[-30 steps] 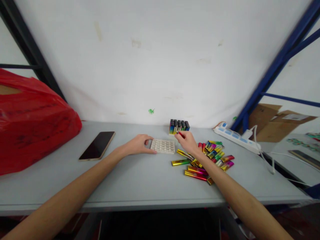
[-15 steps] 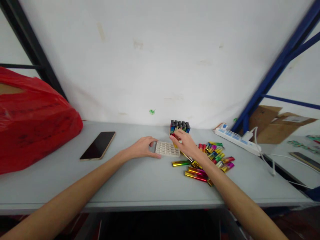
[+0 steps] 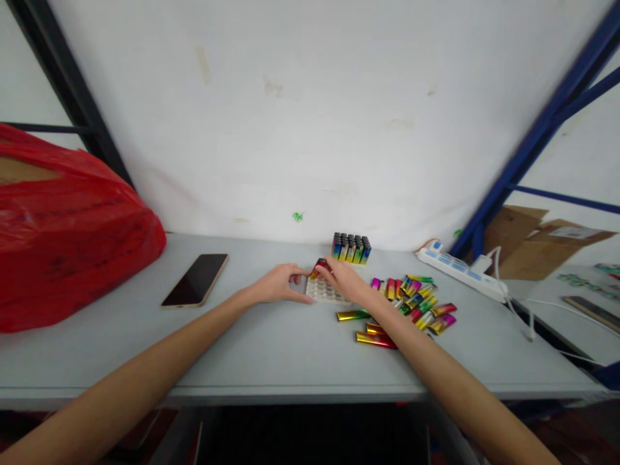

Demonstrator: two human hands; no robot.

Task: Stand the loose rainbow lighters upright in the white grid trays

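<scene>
My left hand [image 3: 282,284] grips the left end of a small white tray [image 3: 323,292] with rows of round holes, its thumb at the near corner and its fingers at the far one. In my right hand [image 3: 341,278] is a red and gold lighter [image 3: 318,265] with a dark top, pinched upright at the tray's far left corner. Whether its lower end sits in a hole I cannot tell. A pile of shiny multicoloured lighters [image 3: 411,300] lies loose to the right, partly hidden by my right forearm. Behind the tray stands a block of upright lighters [image 3: 352,248] in close rows.
A phone [image 3: 196,279] lies face up at left, beside a large red plastic bag [image 3: 72,239]. A white power strip [image 3: 460,273] with cables runs along the right. Farther right are a cardboard box [image 3: 527,242] and a blue metal post [image 3: 527,142].
My right hand has carried the lighter left, from in front of the upright block to the tray's far left corner. My left hand stays at the tray.
</scene>
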